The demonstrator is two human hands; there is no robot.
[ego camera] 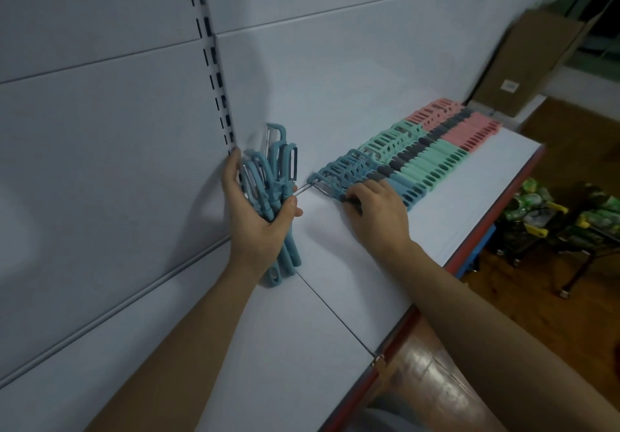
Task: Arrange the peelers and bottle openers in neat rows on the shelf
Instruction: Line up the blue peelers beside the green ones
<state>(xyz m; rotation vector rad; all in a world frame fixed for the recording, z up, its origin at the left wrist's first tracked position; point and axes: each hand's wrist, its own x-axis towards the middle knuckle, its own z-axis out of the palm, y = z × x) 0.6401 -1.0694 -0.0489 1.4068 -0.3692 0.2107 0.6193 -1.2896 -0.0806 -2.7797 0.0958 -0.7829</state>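
Note:
My left hand (255,210) grips a bundle of several blue peelers (271,176), held upright with the blades up, close to the white back panel. On the white shelf (335,280) lies a tight row of peelers: blue ones (355,171) nearest, mint green ones (419,153) in the middle, pink ones (459,123) at the far end. My right hand (375,210) rests on the near end of that row, its fingers curled over the last blue peeler (327,188), which lies flat against the others.
The shelf has a red front edge (469,247). A slotted upright (214,62) runs up the back panel. A cardboard box (530,66) leans at the shelf's far end. Green packaged goods (543,210) sit on a low cart over the wooden floor at right.

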